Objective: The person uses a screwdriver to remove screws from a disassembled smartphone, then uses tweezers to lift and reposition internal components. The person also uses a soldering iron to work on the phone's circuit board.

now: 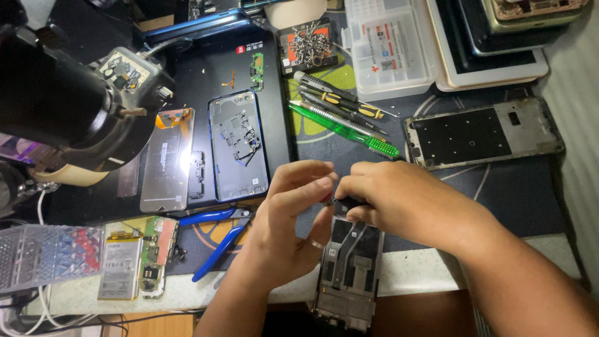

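Observation:
An opened phone frame (349, 274) with bare internals lies at the near table edge, upright toward me. My left hand (290, 218) and my right hand (387, 196) meet over its top end. The right hand's fingers pinch a small dark part (345, 203) at the frame's top. My left thumb and forefinger are closed beside it, touching the same spot; what they hold is hidden. A ring sits on one left finger.
Blue-handled pliers (215, 240) lie left of my left hand. A phone back cover (237, 146) and a screen panel (167, 162) rest on the dark mat. Screwdrivers and green tweezers (343, 122), a second phone frame (483, 134), a battery (120, 268), a circuit board (156, 256) and a microscope (62, 93) surround them.

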### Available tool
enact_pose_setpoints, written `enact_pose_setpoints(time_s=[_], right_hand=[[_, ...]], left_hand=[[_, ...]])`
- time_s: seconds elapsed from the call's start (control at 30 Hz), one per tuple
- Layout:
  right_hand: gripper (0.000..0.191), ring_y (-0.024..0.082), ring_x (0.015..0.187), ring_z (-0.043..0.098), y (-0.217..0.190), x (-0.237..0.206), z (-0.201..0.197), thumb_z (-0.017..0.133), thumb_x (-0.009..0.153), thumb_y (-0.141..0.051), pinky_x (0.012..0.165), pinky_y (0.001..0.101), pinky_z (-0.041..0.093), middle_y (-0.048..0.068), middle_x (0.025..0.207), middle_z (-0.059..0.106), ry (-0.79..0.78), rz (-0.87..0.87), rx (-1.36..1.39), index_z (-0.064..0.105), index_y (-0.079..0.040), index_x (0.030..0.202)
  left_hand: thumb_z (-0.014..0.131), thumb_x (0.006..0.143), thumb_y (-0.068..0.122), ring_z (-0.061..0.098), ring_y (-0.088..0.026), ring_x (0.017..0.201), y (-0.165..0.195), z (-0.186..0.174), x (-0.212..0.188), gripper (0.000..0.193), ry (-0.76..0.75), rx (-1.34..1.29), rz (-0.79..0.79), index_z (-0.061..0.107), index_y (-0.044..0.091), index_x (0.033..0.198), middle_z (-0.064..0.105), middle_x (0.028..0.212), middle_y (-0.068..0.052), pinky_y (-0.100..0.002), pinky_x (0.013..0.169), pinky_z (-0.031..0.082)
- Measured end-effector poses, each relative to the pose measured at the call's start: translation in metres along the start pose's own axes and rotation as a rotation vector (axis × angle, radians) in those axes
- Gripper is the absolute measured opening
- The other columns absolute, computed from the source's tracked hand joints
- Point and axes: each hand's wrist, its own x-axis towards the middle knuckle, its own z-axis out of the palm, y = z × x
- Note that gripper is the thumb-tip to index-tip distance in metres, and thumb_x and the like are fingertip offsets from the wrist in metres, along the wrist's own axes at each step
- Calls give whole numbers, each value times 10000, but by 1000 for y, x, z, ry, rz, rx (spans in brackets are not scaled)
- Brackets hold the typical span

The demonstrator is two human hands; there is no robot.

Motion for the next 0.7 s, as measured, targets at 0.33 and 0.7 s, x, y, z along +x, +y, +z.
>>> enact_pose_setpoints(time_s=[0.33, 0.7], right_hand=[[355, 330, 875, 677, 1, -2, 1, 795, 750, -245, 692, 458, 524, 74, 976, 681, 3, -12, -37, 718, -160, 1086], [344, 336, 868, 676, 1, -2, 1, 813, 757, -265, 692, 464, 517, 83, 949, 674, 9, -31, -47, 721, -161, 1072]], left_hand=[[772, 958, -63, 698, -201, 980, -7, 4, -9, 550, 38, 94, -44, 458, 104, 1378, 431, 1418, -175, -298, 840, 627], [823, 932, -68, 684, -240, 1078, -3, 2, -2, 558, 30, 96, -53, 485, 76, 1351, 479, 1352, -173, -275, 851, 650]])
